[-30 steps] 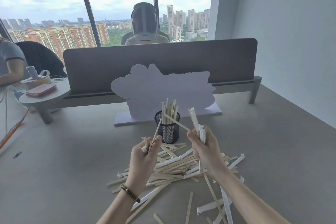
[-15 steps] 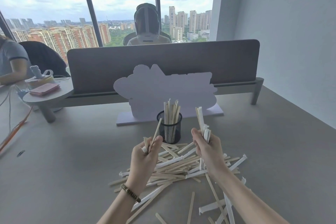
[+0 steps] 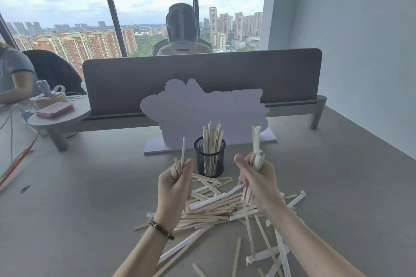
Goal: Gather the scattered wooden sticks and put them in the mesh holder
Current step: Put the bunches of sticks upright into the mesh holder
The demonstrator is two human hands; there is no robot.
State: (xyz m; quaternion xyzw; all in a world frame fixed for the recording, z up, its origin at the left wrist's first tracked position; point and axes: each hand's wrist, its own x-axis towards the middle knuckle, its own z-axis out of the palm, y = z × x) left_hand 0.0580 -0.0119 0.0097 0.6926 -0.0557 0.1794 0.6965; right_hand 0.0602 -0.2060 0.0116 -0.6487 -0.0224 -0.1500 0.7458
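Your right hand (image 3: 256, 177) has its fingers (image 3: 242, 165) curled round a bundle of sticks (image 3: 255, 153) that stands nearly upright, tips up and lower ends poking out under your palm. Your left hand (image 3: 174, 183) grips a few sticks (image 3: 182, 153) the same way, one of them reaching well above the fist. The holder (image 3: 209, 156) stands on the surface (image 3: 90, 198) between your two fists and just beyond them, already part filled with upright sticks.

What matters next is that both bundles run along the holder's own axis, so neither needs turning, only lifting over the rim and lowering. The two hands look about equally near: the holder lies forward and to the left of your right fingers, forward and to the right of your left fingers (image 3: 173, 172). The right bundle is the fuller one and, I judge, worth dropping in first.

The pile (image 3: 216, 207) lies flat beneath and behind your fists, criss-crossed in every direction, with strays further towards you. Much of the job remains.
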